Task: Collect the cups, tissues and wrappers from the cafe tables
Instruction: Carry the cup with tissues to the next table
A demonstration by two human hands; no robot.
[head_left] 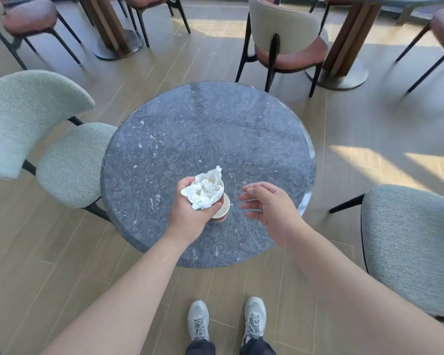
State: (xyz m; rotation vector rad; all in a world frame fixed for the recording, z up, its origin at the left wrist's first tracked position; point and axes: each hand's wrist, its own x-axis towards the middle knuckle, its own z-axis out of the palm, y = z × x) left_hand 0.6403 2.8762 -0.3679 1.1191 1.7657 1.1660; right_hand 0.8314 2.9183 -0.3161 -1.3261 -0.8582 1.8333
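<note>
Left hand: I gripped crumpled tissue and red cup together.
Right hand: fingers loosely spread, empty.
Risk: cup could slip onto the table, I judged.

The round grey marble counter lies bare beyond the hands, with pale green upholstered chairs flanking both sides
</note>
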